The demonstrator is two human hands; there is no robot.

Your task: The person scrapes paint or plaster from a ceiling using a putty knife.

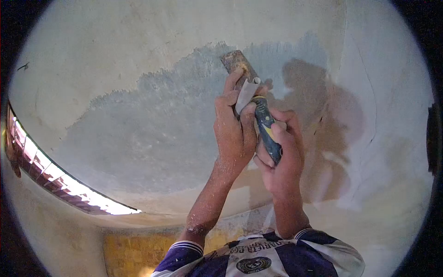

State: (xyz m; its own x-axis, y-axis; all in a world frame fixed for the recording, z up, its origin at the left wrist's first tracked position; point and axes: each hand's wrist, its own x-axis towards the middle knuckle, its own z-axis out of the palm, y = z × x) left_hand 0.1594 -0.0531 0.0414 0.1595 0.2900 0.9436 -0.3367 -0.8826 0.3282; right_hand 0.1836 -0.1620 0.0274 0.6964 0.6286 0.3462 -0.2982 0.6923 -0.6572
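Note:
A scraper stands slanted in front of the wall, its stained metal blade point(234, 60) at the upper left and its dark teal and yellow handle point(267, 129) at the lower right. My right hand point(287, 150) is closed around the handle. At the base of the blade, my left hand point(235, 134) is closed on a curled pale strip point(248, 94) that looks like paper, with a fingertip on the blade. Whitish dust speckles the left hand and forearm. Part of the blade is hidden behind the strip and fingers.
The wall ahead carries a broad grey-blue patch point(152, 129) with a ragged upper edge, surrounded by a paler coat. A bright slatted opening point(55, 177) lies at the left. To the right, a thin crack point(369, 87) runs down beside my shadow point(314, 101).

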